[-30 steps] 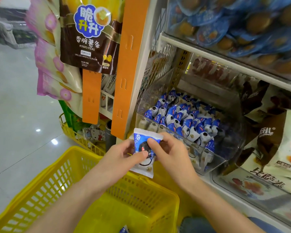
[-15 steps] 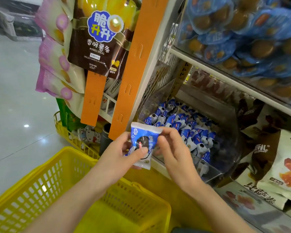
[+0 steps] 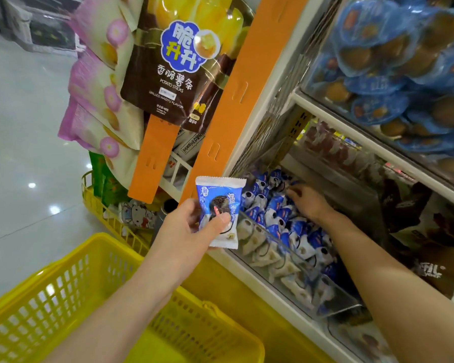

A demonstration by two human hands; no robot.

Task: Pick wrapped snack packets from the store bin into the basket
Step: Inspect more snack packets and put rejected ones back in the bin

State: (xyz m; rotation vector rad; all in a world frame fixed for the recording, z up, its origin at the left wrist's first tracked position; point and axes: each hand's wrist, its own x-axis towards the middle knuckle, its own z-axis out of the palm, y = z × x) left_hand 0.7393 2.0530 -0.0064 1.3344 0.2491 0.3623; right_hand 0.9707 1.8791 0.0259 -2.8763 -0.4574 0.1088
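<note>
Head camera — looks forward-down, close to bin (image 3: 299, 258).

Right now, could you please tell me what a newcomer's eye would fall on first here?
The blue-and-white wrapped snack packet at centre stands out first, pinched in the left hand above the yellow plastic basket at lower left. Just right, the right hand reaches into the clear plastic bin of matching packets. A big brown potato-sticks bag hangs above.

Glossy pale floor (image 3: 19, 121), perhaps tiled; orange upright (image 3: 236, 87)
</note>
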